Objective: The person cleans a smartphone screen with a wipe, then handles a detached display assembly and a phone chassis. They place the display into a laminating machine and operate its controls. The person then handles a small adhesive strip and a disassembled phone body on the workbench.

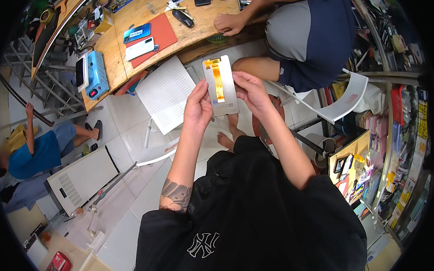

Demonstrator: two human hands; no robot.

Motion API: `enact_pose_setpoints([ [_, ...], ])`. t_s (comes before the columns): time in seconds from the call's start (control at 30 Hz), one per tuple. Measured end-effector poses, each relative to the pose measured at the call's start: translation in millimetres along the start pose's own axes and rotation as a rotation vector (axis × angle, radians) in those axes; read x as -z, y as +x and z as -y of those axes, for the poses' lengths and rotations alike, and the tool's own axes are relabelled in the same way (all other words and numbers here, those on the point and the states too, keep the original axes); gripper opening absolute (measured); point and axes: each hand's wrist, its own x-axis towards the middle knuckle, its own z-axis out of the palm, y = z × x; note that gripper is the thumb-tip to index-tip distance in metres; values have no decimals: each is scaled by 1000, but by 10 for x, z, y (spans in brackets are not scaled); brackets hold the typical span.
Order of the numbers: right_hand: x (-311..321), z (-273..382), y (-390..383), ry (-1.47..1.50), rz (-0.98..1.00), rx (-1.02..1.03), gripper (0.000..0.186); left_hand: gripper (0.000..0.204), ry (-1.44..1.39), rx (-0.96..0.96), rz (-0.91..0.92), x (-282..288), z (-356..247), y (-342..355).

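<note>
A phone screen module (221,92), silver on the visible back, with an orange-yellow flex cable running down it, is held upright in the middle of the view. My left hand (198,100) grips its left side, thumb along the edge and fingers curled behind. My right hand (248,92) grips the right side with its thumb and curled fingers. Some fingers are hidden behind the module. Just beyond my hands is a white perforated metal chair (158,92).
A wooden workbench (113,48) holds a red mat (163,34), phones and a blue machine (97,72). A seated co-worker (309,46) rests a hand on the bench. Another person (41,153) is at far left. Shelves of goods (399,148) stand right.
</note>
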Motion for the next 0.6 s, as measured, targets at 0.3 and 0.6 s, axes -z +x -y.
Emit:
enact_pose_setpoints([
  [0.3, 109, 103, -272, -30, 7, 76, 27, 31, 71, 45, 104, -110, 105, -175],
  [0.6, 246, 237, -499, -83, -16, 117, 37, 37, 124, 125, 101, -345, 211, -412],
])
